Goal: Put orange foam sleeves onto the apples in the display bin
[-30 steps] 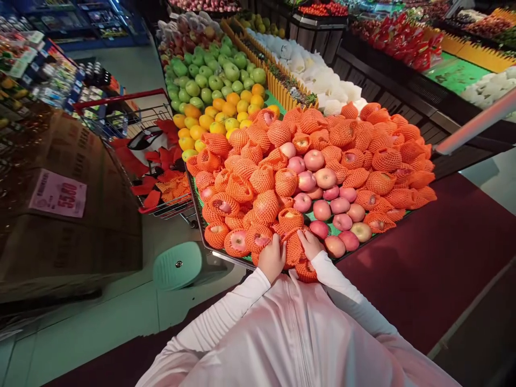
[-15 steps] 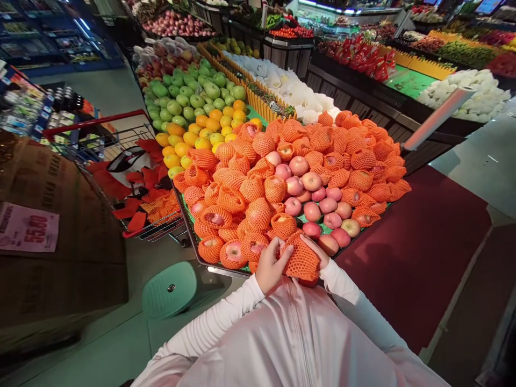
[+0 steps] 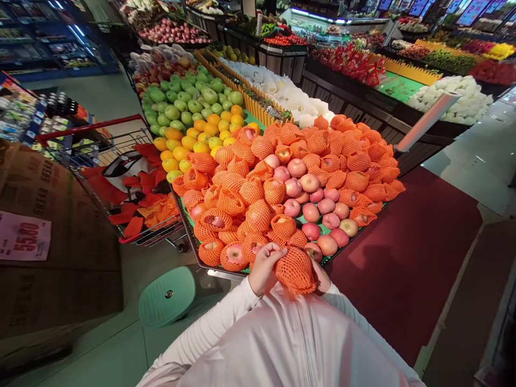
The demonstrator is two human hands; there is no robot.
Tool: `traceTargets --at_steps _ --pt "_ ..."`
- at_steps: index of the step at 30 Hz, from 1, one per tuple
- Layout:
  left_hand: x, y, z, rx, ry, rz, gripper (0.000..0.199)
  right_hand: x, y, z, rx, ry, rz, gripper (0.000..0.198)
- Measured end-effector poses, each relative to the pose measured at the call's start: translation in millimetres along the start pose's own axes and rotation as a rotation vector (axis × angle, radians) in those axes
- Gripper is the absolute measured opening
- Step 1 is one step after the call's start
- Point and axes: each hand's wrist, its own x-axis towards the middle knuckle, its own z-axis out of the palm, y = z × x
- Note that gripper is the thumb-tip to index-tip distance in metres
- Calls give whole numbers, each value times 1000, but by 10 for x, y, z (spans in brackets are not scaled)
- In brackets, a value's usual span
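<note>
Close to my body, at the front edge of the fruit stand, an orange foam net sleeve (image 3: 295, 270) bulges round, as over an apple; the fruit inside is hidden. My left hand (image 3: 264, 269) pinches its upper left side between thumb and fingers. On the other side my right hand (image 3: 321, 277) grips it, with most fingers hidden behind the net. Bare pink apples (image 3: 327, 245) lie just beyond my right hand on green matting. Many more apples in orange nets (image 3: 258, 215) are heaped in front and to the left.
Oranges (image 3: 188, 142) and green apples (image 3: 186, 102) fill the stand's far left. A shopping cart (image 3: 151, 234) with loose orange nets stands to the left, near a green stool (image 3: 167, 296) and a large cardboard box (image 3: 80, 242). Dark red flooring (image 3: 403, 258) lies to the right.
The net sleeve has gone from wide and flattened to rounded, and sits slightly lower. My right hand has slid down behind it. The view has shifted a little.
</note>
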Motion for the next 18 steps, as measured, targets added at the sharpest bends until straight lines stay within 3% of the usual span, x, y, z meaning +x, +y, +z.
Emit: traceTargets --at_steps 3,6,8,10,13,15,18 --pt "1 105 -36 221 22 100 40 13 -25 -104 -93 86 -2 50" --pt "2 204 -114 605 18 299 37 -17 -63 -126 -239 177 -31 56" --pt "3 197 -165 712 -29 300 35 -59 -103 -94 -317 206 -70 62" --pt "0 108 -188 581 -135 129 35 -104 -163 -43 -377 179 -131 63" --pt "-4 -99 -166 197 -275 -139 45 -139 -295 36 -487 79 -245 59" --pt "-2 -202 -136 24 -280 -191 50 -132 -410 80 -578 49 -320 58" --pt "4 -240 -107 -85 -250 -160 52 -104 -606 144 -650 -18 -422 50"
